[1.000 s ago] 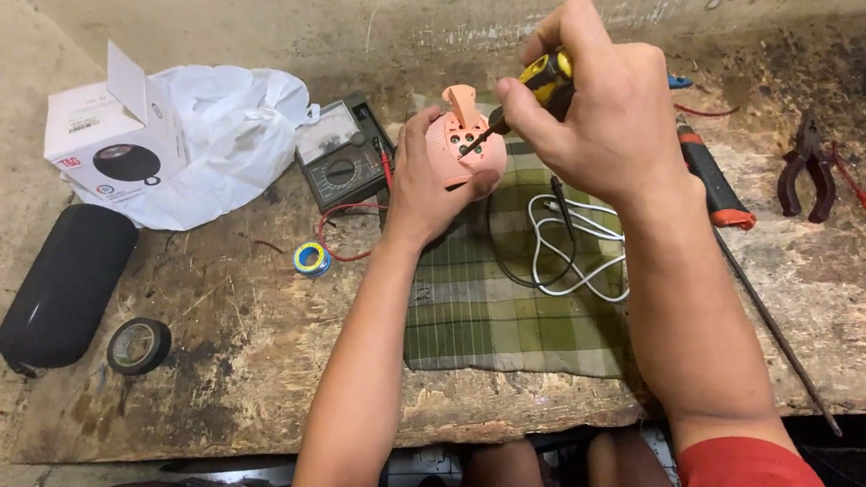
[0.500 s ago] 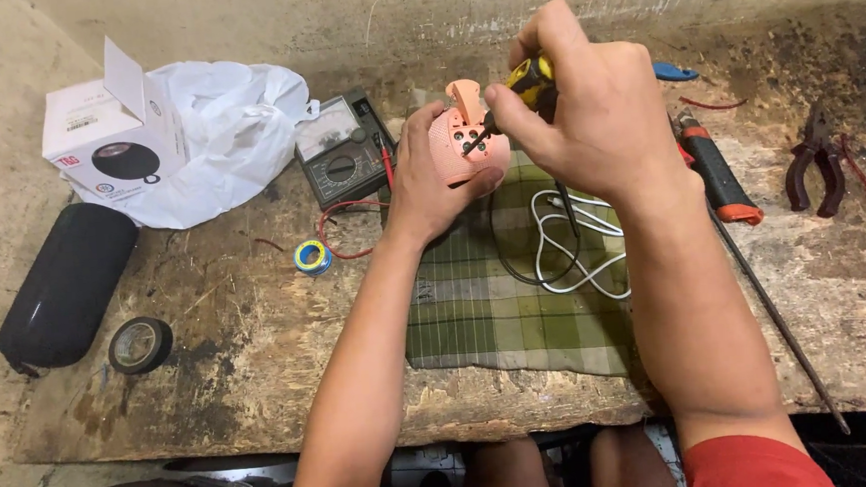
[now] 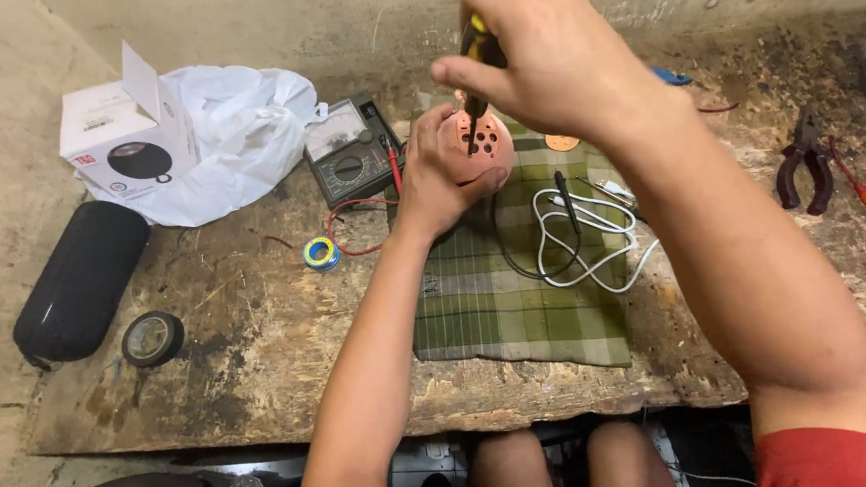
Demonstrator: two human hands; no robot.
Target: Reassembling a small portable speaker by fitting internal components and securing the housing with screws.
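Above bench [image 3: 260,364], screwdriver [image 3: 476,50] now upright.

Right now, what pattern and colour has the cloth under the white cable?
The cloth is green plaid with pale stripes, seen best in the head view.

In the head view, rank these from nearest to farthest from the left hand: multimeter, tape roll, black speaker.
Measured from the left hand:
1. Multimeter, just to its left.
2. Tape roll, farther left, toward the near edge.
3. Black speaker, at the far left.
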